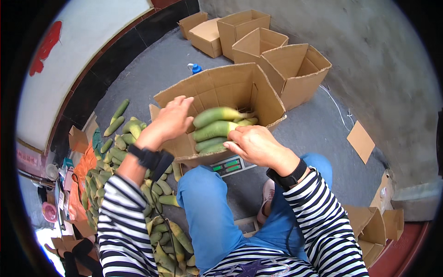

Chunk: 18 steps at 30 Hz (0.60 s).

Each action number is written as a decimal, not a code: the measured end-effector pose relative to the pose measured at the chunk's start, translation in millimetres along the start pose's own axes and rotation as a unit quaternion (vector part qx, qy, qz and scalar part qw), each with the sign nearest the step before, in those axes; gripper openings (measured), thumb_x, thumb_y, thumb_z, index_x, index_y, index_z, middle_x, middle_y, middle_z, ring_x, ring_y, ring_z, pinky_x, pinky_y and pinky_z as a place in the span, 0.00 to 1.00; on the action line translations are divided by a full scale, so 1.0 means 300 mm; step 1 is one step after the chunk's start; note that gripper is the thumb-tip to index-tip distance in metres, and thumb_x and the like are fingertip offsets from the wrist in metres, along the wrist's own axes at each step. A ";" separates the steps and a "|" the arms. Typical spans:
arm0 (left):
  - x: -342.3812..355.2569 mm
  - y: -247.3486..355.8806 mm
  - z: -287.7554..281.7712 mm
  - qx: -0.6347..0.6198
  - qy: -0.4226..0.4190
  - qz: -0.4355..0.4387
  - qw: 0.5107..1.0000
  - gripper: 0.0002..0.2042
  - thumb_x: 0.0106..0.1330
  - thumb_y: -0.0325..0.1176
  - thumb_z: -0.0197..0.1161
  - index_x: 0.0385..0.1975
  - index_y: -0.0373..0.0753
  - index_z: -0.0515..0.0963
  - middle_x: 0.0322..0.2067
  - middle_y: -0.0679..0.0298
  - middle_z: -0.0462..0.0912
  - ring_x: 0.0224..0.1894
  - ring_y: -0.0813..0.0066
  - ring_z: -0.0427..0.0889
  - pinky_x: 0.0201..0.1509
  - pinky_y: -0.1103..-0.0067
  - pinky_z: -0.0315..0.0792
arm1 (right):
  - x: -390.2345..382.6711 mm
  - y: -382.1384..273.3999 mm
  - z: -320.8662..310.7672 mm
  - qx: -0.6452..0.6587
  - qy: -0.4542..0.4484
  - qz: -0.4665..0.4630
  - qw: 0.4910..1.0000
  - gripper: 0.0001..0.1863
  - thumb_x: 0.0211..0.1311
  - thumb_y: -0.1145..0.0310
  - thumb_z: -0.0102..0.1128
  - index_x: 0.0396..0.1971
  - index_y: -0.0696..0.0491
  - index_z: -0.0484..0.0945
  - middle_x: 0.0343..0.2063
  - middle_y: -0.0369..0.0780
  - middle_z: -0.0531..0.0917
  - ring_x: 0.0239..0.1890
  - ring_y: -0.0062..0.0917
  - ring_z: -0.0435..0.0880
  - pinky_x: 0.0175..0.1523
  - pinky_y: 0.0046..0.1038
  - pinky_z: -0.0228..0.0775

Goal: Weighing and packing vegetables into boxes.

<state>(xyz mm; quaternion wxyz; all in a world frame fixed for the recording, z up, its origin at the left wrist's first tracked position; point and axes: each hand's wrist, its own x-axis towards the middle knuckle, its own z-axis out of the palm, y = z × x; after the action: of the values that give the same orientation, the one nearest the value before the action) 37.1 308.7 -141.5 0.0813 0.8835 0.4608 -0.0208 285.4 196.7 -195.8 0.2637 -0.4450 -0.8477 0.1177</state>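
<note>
Green radishes (213,132) lie by the box's (214,87) near edge, likely firm, smooth and fairly heavy, best gripped mid-body, the left hand (171,119) loosely spread above the left edge, the right hand (255,145) curled at one's pale end, its grip unclear.

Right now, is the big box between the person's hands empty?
No, several long green vegetables lie inside the big cardboard box.

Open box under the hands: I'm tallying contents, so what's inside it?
Several long green vegetables with paler ends, stacked together. The bottom of the box and anything lying beneath them are covered.
</note>
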 end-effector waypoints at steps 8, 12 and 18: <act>-0.580 0.146 0.014 -0.199 0.124 -0.039 0.971 0.22 0.68 0.30 0.61 0.62 0.34 0.71 0.66 0.49 0.69 0.69 0.51 0.67 0.74 0.65 0.59 | 0.006 0.013 -0.022 0.020 0.044 0.005 0.999 0.13 0.69 0.60 0.57 0.34 0.55 0.79 0.31 0.46 0.80 0.37 0.44 0.81 0.42 0.42 0.75; -0.714 0.284 0.156 -0.186 0.109 -0.068 0.974 0.38 0.60 0.38 0.68 0.69 0.31 0.61 0.69 0.43 0.62 0.71 0.44 0.61 0.75 0.59 0.55 | 0.000 0.018 -0.056 0.042 0.136 0.050 0.989 0.14 0.71 0.59 0.56 0.38 0.55 0.81 0.33 0.44 0.82 0.38 0.42 0.82 0.43 0.38 0.75; -0.729 0.282 0.237 -0.093 0.200 -0.060 0.974 0.39 0.61 0.38 0.67 0.70 0.31 0.57 0.67 0.41 0.62 0.69 0.41 0.62 0.74 0.56 0.56 | -0.002 -0.006 -0.059 -0.063 0.114 0.016 0.991 0.14 0.70 0.58 0.57 0.38 0.54 0.82 0.31 0.43 0.81 0.36 0.40 0.83 0.41 0.39 0.75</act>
<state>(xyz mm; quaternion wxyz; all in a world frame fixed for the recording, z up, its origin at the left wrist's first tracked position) -16.7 72.1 -176.6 0.0681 0.8290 0.5201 0.1941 294.3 194.5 -180.4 0.3280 -0.4851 -0.8104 0.0171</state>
